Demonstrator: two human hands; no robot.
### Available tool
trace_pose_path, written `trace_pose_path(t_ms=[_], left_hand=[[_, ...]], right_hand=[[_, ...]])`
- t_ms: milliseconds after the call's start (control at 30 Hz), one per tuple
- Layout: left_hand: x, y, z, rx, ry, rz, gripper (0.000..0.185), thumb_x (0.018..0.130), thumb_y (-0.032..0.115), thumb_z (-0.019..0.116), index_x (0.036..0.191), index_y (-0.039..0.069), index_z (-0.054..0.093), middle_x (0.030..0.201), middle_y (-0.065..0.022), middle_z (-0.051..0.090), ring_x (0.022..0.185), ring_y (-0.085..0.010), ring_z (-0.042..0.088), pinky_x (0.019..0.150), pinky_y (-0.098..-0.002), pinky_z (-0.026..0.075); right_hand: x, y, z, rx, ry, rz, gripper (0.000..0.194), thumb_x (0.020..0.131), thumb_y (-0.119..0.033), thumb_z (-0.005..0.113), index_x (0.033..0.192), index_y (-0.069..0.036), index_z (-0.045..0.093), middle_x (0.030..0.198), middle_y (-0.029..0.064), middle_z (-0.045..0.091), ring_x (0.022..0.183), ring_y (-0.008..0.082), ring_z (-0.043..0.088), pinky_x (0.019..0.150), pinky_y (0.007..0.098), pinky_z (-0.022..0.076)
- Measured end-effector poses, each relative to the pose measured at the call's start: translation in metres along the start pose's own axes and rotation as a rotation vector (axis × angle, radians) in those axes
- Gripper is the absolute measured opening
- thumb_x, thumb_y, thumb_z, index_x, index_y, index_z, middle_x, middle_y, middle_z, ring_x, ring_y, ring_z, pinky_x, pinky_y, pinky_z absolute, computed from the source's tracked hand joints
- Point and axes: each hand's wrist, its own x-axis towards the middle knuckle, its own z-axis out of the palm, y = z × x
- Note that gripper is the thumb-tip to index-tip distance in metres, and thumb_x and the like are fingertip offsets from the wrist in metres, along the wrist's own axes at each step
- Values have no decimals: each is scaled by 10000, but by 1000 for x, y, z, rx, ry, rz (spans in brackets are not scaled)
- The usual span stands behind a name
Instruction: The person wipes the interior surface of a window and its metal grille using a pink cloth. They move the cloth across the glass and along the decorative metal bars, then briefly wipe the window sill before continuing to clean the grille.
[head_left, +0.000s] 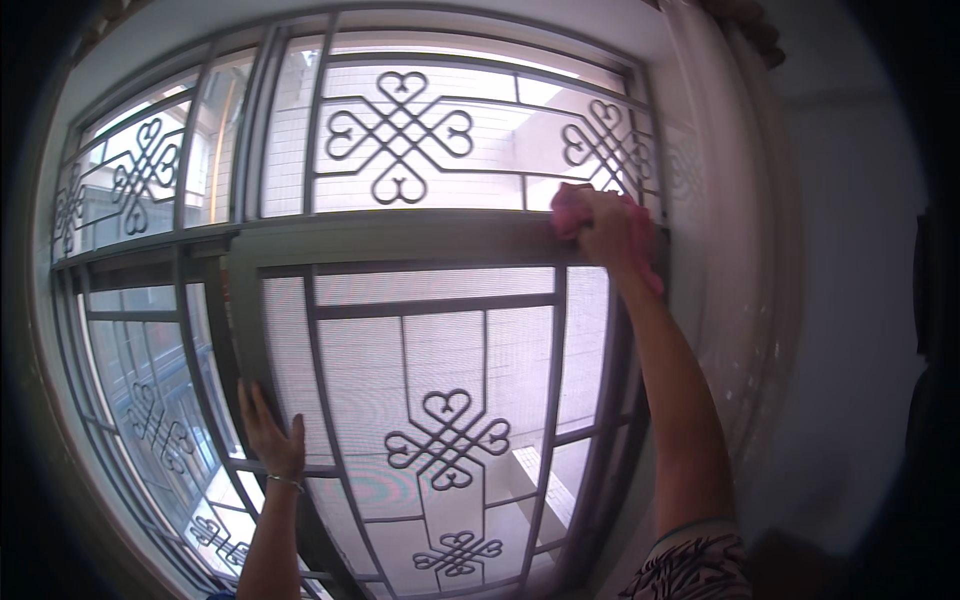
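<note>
In my raised right hand (606, 229) is a pink cloth (572, 210), bunched against the right end of the window's horizontal frame bar (420, 238). Part of the cloth hangs down beside my wrist. Lower on the left, my left hand (271, 439) rests with its fingers apart on the upright frame (251, 337) of the screened window panel (360, 352). It holds nothing, and a thin bracelet circles that wrist. Behind the screen and the upper panes stands a dark metal grille (399, 137) with heart-shaped scrollwork.
A pale wall (832, 262) stands to the right, with a light curtain or window edge (739, 172) that I cannot tell apart. More grilled panes (146, 176) fill the left side. A tiled building wall shows outside.
</note>
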Motion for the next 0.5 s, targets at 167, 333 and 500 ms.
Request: trace_pose_path(t_ms=[167,333,500], left_hand=[[-3,-7,6,36,16,16,766,859,369,591,1486,45,292,1510,-235,301,1353,-427,369,1082,-474,365],[-5,-12,9,49,8,17,751,890,413,546,1491,50,281,1513,-222,307,1365,-406,363,1092,-481,359],[-5,-10,6,103,-13,-7,765,863,405,563,1488,58,289,1523,-209,300,1386,-395,333,1113,-493,327]], right_hand=[[-32,138,-51,-246,-59,554,394,732,-171,642,1114,-79,619,1049,203,654,1020,415,599,906,512,453],[-32,170,-47,-347,-157,504,454,748,-168,598,1197,-97,590,1072,226,651,1053,429,589,914,516,451],[-29,139,-45,-363,-144,577,490,723,-212,650,1202,-120,597,1106,186,654,1073,394,588,906,535,443]])
